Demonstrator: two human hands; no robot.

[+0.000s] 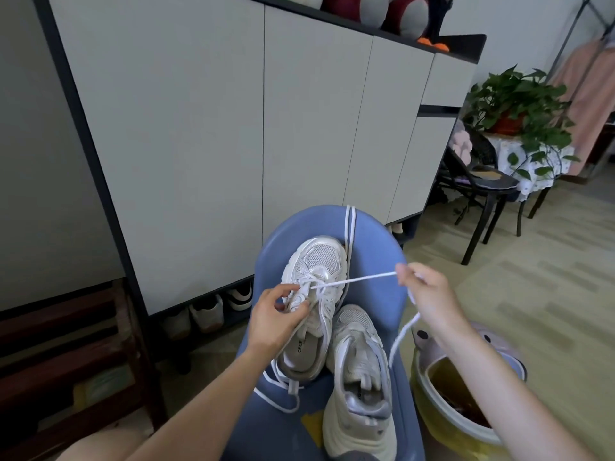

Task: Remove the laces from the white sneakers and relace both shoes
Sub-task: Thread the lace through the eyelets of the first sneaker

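Note:
Two white sneakers lie on a blue chair (376,247). The left sneaker (316,277) points away from me, and my left hand (276,314) grips its upper at the eyelets. A white lace (362,278) runs taut from those eyelets to my right hand (429,294), which pinches it; the lace's free end hangs below that hand. The right sneaker (359,377) lies nearer me with no lace visible in it. A second white lace (349,227) is draped over the chair's back, and loose lace loops trail at the left sneaker's heel.
A tall white cabinet (233,128) stands behind the chair, with shoes under it. A pot with dark liquid (466,394) sits by my right arm. A wooden rack is at the left; a dark chair and potted plant (519,104) are at the right.

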